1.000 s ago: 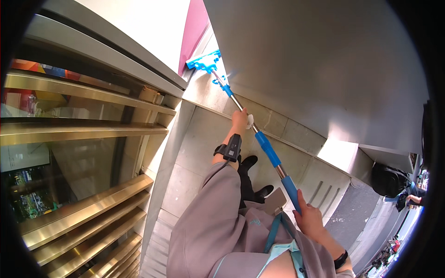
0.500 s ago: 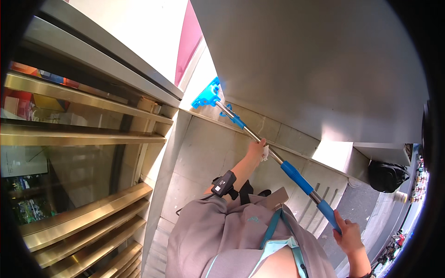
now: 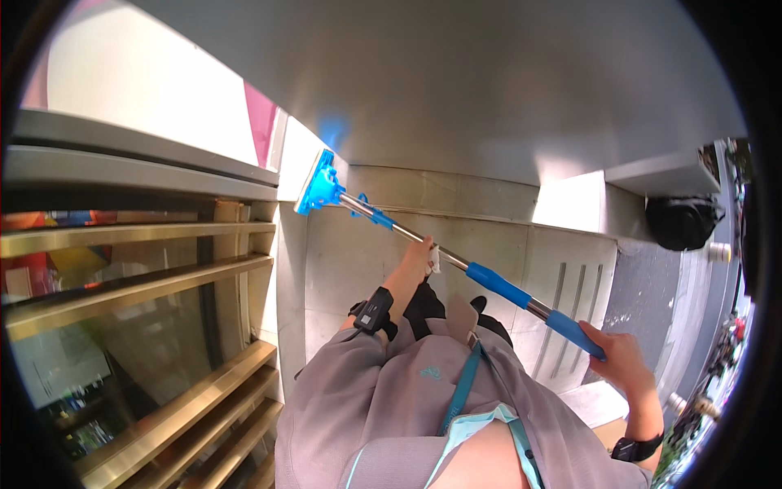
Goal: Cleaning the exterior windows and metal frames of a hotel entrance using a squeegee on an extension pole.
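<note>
We are outdoors beside a shopfront, looking down at pale stone paving [image 3: 342,269] that runs between a glass window with gold-coloured bars [image 3: 147,285] on our left and a broad grey panel [image 3: 489,90] that fills the upper part of the view. Our left hand [image 3: 417,259] is closed round the bare metal stretch of a long-handled squeegee [image 3: 423,238], with a scrap of white cloth [image 3: 434,261] caught under the fingers against the pole; a black band [image 3: 374,310] sits on that wrist. Our right hand [image 3: 621,359] is wrapped round the lower blue grip of the same pole, near its end, and a dark watch [image 3: 636,447] shows on that wrist. The squeegee slants up and to the left from the right hand, past a second blue sleeve, to its blue head [image 3: 318,184], which lies against the lower edge of the grey panel, just beside the upper corner of the window frame. A faint blue reflection shows on the panel above the head. Our grey jacket [image 3: 391,407] and a teal strap [image 3: 460,391] fill the lower middle, hiding the paving directly below us. Off to the right, well apart from the pole, a black bag [image 3: 683,222] rests where the panel's foot meets the darker road surface [image 3: 643,301], and a sunlit patch [image 3: 570,202] brightens the stone near it. Nothing lies between the squeegee head and the panel.
</note>
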Demonstrator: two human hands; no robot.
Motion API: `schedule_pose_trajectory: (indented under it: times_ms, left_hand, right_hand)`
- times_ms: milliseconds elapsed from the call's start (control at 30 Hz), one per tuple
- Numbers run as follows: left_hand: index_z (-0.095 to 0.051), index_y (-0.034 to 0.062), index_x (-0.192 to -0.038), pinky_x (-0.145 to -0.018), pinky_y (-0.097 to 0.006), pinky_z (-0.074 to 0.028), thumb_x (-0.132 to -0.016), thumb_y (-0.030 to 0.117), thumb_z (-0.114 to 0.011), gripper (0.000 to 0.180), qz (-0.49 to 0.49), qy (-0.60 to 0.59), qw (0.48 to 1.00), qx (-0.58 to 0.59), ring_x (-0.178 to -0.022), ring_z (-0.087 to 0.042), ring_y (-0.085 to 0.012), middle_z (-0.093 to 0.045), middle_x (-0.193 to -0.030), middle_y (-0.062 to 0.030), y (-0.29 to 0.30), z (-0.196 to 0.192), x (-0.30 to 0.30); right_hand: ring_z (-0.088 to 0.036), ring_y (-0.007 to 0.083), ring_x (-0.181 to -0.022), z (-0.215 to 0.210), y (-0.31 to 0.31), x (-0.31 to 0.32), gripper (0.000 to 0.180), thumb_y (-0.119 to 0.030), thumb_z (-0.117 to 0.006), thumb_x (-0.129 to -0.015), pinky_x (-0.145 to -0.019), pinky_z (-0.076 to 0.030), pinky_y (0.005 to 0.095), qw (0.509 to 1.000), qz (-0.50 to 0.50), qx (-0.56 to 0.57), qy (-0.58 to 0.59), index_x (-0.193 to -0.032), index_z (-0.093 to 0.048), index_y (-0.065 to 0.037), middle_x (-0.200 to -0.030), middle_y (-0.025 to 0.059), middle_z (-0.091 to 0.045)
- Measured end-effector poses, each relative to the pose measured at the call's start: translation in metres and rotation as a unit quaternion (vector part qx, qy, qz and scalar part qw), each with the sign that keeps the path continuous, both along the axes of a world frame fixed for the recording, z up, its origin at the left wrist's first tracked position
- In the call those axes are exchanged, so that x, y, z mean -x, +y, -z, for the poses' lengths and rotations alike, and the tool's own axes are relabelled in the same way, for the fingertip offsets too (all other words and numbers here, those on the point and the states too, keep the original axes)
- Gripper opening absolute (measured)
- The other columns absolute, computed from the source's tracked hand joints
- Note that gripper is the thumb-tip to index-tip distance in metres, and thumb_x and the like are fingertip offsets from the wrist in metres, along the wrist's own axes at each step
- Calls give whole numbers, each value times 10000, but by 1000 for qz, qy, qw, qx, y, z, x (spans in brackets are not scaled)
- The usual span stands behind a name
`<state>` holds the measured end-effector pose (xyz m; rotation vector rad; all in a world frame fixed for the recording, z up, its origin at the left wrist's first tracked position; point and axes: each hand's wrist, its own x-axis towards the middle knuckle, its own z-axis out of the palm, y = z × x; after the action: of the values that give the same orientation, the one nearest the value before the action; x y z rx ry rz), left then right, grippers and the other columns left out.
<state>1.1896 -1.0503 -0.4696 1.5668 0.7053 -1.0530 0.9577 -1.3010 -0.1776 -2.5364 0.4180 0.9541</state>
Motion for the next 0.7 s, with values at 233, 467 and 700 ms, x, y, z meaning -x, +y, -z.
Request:
schedule_pose_trajectory:
  times_ms: [233,467,700]
  left_hand:
    - [-505,156,-890,-589,-356,-345,-828,422,-397,294,131,162,978,-25,-674,-500,-163,-548,-774,-40,-143,33,141]
    - [-473,86,-790,-345,-271,-315,-886,331,-314,307,199,287,916,196,-479,-498,-139,-534,-639,-43,-504,87,452]
    - [-502,107,-788,-334,-219,-271,-890,345,-282,339,389,319,850,155,-390,-386,-77,-574,-630,-44,-876,44,797]
  right_hand:
    - [-500,255,-533,11,-147,140,531,-85,-595,-553,-532,-395,354,993,-6,110,-35,-1059,-544,-238,-599,80,-489]
    - [-497,258,-556,19,-446,476,416,-58,-562,-547,-541,-360,349,968,116,215,-52,-936,-602,-200,-558,88,-477]
    - [-497,303,-529,-7,-701,828,376,-40,-525,-465,-520,-371,353,919,298,257,-19,-827,-616,-88,-564,146,-508]
